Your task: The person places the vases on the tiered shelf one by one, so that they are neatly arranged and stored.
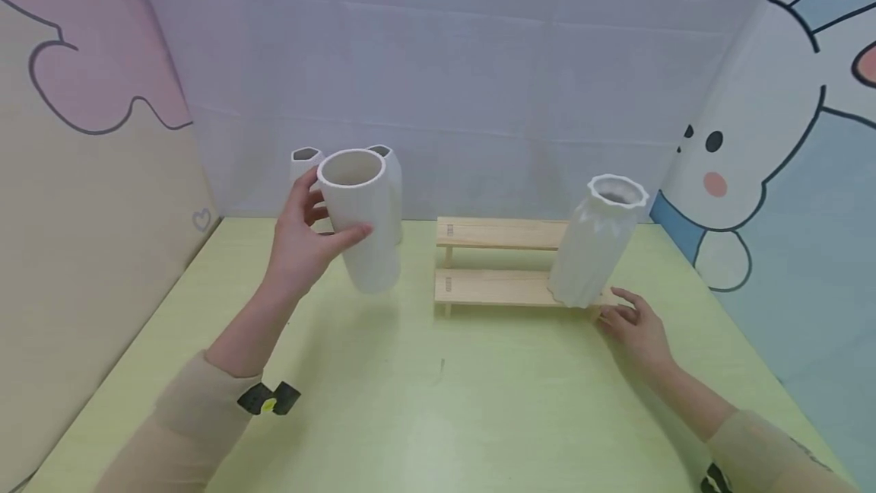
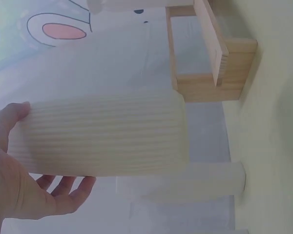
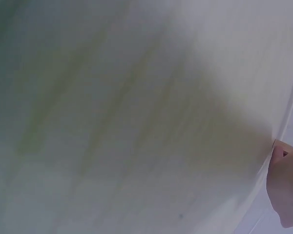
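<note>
One ribbed white vase (image 1: 361, 208), mouth up and roughly upright, is held off the counter (image 1: 438, 402) by the left hand (image 1: 301, 238); thumb on the near side, fingers round the far side, grip near the top. Position: left of the two-tier wooden rack (image 1: 496, 287), well apart from it.

Right hand (image 1: 639, 329): fingers bent, at the right end of the rack's lower tier, apparently touching; cannot tell whether they pinch it. The right wrist view shows only the edge of this hand and a small corner of wood.

White vase with scalloped rim (image 1: 591, 246): stands on the lower tier at its right end, just beside the right hand, hiding part of the upper tier.

Behind the held vase, partly hidden: a white vase with angular mouth (image 1: 305, 166) to the left and a slim white vase (image 1: 394, 196) to the right, the latter standing on the counter.

Right wall: cartoon rabbit (image 1: 760, 135).
</note>
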The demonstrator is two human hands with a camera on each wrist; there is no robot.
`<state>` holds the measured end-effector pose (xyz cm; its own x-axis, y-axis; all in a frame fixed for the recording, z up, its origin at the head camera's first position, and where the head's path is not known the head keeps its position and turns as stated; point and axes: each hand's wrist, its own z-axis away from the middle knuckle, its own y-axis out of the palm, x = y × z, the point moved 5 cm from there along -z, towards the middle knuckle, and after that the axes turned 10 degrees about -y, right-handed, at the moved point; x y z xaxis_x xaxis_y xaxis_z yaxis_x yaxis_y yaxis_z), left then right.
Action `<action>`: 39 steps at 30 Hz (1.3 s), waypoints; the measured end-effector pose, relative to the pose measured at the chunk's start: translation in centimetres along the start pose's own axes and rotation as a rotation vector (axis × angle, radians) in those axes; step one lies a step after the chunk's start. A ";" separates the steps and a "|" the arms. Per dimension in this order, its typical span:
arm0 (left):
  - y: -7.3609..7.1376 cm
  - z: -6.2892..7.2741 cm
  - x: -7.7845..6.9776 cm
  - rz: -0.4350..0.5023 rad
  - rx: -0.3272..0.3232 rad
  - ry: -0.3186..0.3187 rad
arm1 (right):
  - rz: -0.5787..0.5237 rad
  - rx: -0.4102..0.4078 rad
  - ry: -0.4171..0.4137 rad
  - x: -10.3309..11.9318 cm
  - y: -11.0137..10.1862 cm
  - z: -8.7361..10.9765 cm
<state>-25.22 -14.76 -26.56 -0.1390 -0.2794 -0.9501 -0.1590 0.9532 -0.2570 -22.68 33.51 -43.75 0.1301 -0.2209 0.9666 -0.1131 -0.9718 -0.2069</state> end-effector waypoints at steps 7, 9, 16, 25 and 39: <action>2.4 -0.2 -0.2 0.062 0.044 0.009 | -0.058 -0.049 0.044 -0.1 0.4 0.1; 3.2 -0.2 -0.3 0.069 0.054 0.016 | -0.052 -0.059 0.053 -0.1 0.5 0.2; 6.0 -0.3 -0.6 0.114 0.097 0.037 | -0.031 -0.101 0.078 -0.4 0.6 0.1; 9.5 -1.1 -0.7 0.153 0.142 0.071 | -0.033 -0.128 0.087 -0.4 0.8 0.2; 13.7 -2.3 0.0 0.107 0.142 0.075 | -0.066 -0.150 0.099 -0.3 1.1 0.5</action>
<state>-29.61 -2.00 -29.62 -0.2206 -0.1778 -0.9590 -0.0001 0.9832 -0.1823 -22.38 32.51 -44.36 0.0455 -0.1409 0.9890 -0.2542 -0.9590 -0.1249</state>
